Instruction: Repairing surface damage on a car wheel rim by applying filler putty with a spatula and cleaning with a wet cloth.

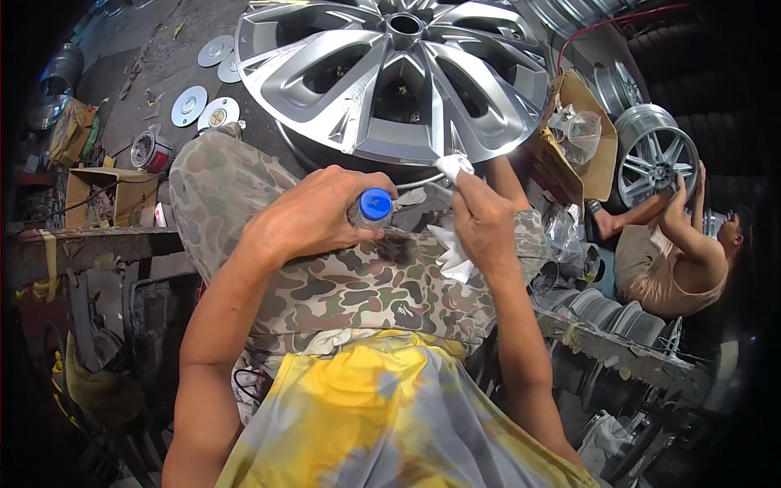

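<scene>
L hand [313,213]: closed round a small bottle [374,208] — its blue cap faces up, held over the camo trousers [350,281].
R hand [488,224]: white cloth [457,259] is gripped, one end bunched at the fingertips by the wheel's near edge, the rest hung below; contact w/ the wheel can't be told.
Wheel: large silver alloy wheel [333,106], laid approx. face up ahead of the knees.
Floor, L: four round discs [188,106] are scattered.
R of wheel: cardboard box [600,159], open, w/ clear plastic inside.
Far R: another person [671,272] — hands placed at a spoked wheel [657,154].
</scene>
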`<move>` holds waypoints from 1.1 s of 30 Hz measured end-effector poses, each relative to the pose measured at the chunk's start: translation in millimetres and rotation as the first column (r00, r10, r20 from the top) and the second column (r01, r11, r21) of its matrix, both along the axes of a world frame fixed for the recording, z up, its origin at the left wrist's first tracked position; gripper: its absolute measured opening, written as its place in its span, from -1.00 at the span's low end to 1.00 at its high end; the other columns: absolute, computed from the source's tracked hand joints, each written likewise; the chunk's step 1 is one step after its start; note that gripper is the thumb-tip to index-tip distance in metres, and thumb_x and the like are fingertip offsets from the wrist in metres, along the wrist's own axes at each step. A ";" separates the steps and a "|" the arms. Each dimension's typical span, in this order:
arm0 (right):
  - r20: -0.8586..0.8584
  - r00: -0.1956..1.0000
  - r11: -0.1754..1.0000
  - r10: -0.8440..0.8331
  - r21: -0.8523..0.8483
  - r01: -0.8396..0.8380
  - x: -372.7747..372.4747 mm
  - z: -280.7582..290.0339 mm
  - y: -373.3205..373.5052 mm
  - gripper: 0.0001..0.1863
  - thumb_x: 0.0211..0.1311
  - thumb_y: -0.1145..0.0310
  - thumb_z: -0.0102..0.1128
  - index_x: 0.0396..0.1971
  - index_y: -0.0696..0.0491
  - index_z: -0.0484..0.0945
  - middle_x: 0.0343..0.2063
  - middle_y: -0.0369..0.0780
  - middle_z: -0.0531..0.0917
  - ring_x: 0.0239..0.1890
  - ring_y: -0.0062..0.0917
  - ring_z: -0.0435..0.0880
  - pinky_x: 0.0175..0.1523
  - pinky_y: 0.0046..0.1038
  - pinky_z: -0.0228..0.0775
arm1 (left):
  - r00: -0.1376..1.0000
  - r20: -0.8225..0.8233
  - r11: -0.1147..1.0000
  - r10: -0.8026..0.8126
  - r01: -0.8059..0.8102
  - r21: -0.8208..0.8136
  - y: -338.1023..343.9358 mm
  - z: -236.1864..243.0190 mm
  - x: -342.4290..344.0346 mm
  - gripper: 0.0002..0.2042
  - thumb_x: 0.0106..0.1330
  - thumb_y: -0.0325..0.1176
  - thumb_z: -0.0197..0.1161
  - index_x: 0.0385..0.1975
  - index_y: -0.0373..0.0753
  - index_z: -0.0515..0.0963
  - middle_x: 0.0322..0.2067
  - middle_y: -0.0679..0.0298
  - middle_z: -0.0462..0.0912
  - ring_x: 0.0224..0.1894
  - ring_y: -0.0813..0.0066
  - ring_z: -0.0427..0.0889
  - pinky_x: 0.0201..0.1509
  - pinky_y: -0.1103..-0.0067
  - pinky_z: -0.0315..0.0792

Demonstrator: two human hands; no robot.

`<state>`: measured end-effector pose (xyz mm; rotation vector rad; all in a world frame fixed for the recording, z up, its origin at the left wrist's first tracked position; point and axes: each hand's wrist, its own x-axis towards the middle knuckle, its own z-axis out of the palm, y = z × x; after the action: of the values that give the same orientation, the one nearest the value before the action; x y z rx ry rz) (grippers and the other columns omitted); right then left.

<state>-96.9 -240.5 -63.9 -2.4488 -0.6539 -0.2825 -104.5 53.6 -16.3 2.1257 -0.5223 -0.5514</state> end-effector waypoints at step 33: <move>0.087 0.976 0.969 0.198 -0.165 -0.182 9.8 13.2 24.4 -0.47 0.31 0.49 0.44 0.29 0.02 0.63 -0.30 -0.14 0.73 -0.34 -0.21 0.81 -0.26 -0.20 0.66 | 0.999 0.027 1.000 -0.030 0.030 -0.008 -3.4 -2.8 -0.4 -0.50 0.25 -0.30 0.64 0.16 -0.24 0.64 0.00 0.01 0.84 0.09 -0.17 0.79 0.17 0.18 0.64</move>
<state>-87.1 -216.1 -50.8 -2.5076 -0.9835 -0.2911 -104.9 50.2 -19.1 2.1223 -0.5713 -0.5373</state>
